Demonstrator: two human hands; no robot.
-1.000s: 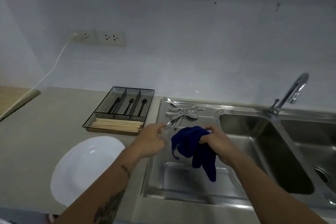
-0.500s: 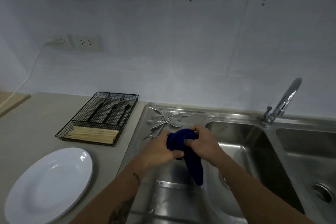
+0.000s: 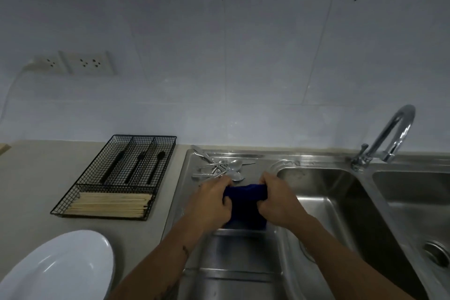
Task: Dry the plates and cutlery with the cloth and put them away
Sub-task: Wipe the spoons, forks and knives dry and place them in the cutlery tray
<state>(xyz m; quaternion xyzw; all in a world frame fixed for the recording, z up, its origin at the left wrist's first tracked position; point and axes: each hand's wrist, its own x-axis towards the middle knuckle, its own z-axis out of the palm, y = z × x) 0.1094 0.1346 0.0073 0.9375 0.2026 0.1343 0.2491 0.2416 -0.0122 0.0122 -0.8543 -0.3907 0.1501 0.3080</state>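
Right now I hold the blue cloth (image 3: 246, 204) stretched between both hands over the steel draining board (image 3: 233, 248). My left hand (image 3: 211, 202) grips its left edge with curled fingers, and my right hand (image 3: 277, 202) grips its right edge the same way, so the cloth hangs down between them. Just beyond my knuckles a loose pile of metal cutlery (image 3: 221, 168) lies at the back of the draining board, spoons and other pieces crossing one another. To the left, on the counter, sits a black wire cutlery tray (image 3: 117, 175) with three dark utensils in its rear compartments and a bundle of wooden chopsticks (image 3: 109, 206) in the front one. A white plate (image 3: 58, 268) rests on the counter near my left forearm. The sink basin (image 3: 341, 202) and tap (image 3: 387, 139) lie to my right.
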